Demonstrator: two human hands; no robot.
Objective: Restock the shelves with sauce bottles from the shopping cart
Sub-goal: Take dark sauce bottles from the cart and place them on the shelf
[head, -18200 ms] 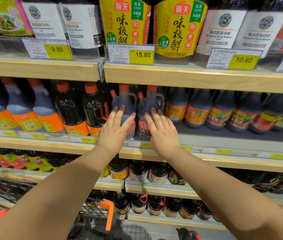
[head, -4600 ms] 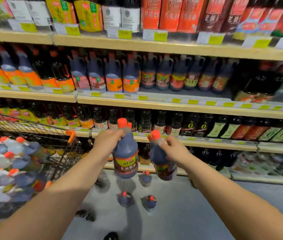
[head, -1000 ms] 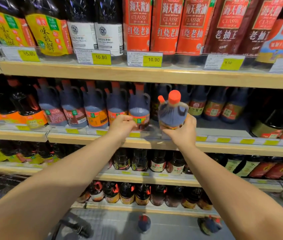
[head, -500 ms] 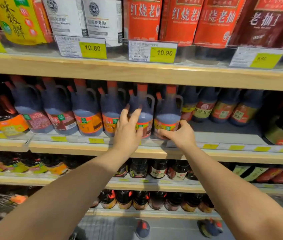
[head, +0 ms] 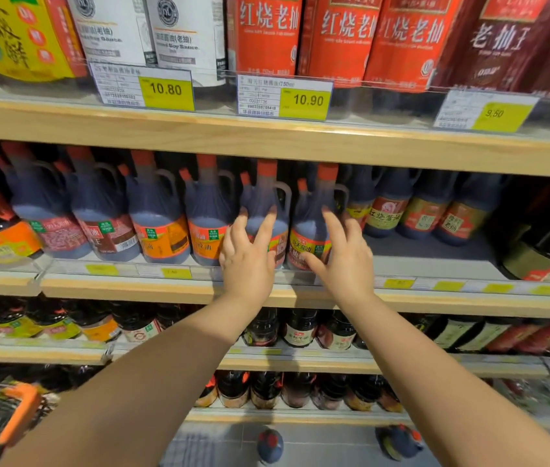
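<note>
The left grip (head: 248, 264), spread with straight fingers, is pressing one soy sauce jug (head: 263, 197). The right grip (head: 346, 264), likewise spread, is touching the neighbouring jug (head: 307, 230), both jugs standing at the middle shelf's (head: 132, 291) front edge. Judgement: pushing low and evenly should be seating them upright without tipping neighbours.
</note>
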